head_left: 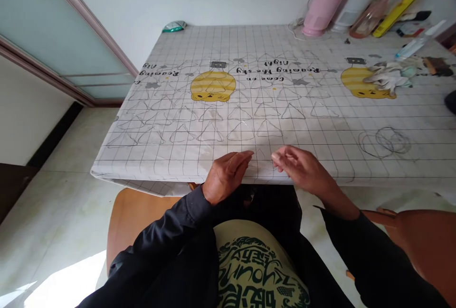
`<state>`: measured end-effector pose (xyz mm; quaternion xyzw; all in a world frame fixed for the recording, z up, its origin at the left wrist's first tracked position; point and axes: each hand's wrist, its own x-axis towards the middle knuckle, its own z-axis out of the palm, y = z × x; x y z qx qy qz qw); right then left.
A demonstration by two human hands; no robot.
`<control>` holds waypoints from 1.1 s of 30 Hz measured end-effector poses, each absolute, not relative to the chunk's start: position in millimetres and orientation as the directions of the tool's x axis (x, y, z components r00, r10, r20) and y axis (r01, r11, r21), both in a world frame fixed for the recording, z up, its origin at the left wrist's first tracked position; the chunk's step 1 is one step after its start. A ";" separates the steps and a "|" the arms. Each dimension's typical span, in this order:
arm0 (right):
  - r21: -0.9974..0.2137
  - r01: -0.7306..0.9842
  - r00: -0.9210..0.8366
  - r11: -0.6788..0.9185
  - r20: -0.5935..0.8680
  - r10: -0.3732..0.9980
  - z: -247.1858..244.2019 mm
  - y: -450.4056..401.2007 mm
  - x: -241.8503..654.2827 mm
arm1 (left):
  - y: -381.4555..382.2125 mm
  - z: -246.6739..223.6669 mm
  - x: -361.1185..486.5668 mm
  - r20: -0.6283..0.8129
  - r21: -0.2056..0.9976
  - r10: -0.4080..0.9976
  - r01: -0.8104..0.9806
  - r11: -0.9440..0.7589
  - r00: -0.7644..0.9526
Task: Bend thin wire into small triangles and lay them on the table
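At the table's near edge, my left hand point(228, 172) is closed, its thumb and fingertips pinched together. Facing it, my right hand point(302, 168) is also closed in a pinch. A thin wire point(260, 151) shows faintly between them, bent to a peak; its ends are hidden by my fingers. Beyond my hands, several wire triangles point(294, 111) lie in rough rows on the checked tablecloth point(320, 156). Some of their outlines overlap at the left. To the right lies a loose coil of wire point(384, 143).
A pink bottle-shaped container point(326, 6) and a white one point(358, 2) stand at the back right. Nearby are a yellow-and-red box point(402, 8), a white tube point(420, 40) and crumpled gloves point(392, 75). A green packet point(174, 26) sits at the far left corner. Chairs point(138, 222) flank me.
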<state>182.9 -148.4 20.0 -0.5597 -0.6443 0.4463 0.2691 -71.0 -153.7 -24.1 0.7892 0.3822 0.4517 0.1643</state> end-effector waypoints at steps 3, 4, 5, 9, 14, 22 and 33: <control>-0.899 0.436 -0.285 0.044 -0.091 0.954 12.3 -158.5 170.7 | -155.8 -24.3 -68.3 0.560 0.641 0.791 0.476 -0.603 0.246; -0.908 0.415 -0.293 0.061 -0.069 0.954 10.3 -161.1 165.9 | -156.9 -25.2 -67.7 0.554 0.646 0.800 0.485 -0.589 0.231; -0.913 0.402 -0.286 0.077 -0.045 0.957 8.7 -163.3 161.5 | -158.6 -26.5 -67.1 0.550 0.654 0.807 0.492 -0.575 0.212; -0.917 0.381 -0.182 0.114 0.046 0.982 3.7 -170.8 151.9 | -170.4 -36.1 -64.1 0.533 0.714 0.840 0.480 -0.510 0.100; -0.906 0.398 -0.172 0.146 0.083 0.982 -9.7 -175.5 152.6 | -186.3 -47.5 -59.7 0.469 0.773 0.882 0.462 -0.434 0.044; -0.752 0.569 -0.191 0.333 0.273 0.943 -18.2 -174.6 150.7 | -182.3 -34.7 -60.7 0.217 0.917 0.975 0.331 -0.223 0.058; -0.657 0.624 -0.292 0.422 0.305 0.906 -17.8 -187.7 139.3 | -165.6 -10.4 -51.6 -0.090 0.976 0.983 -0.183 0.118 0.157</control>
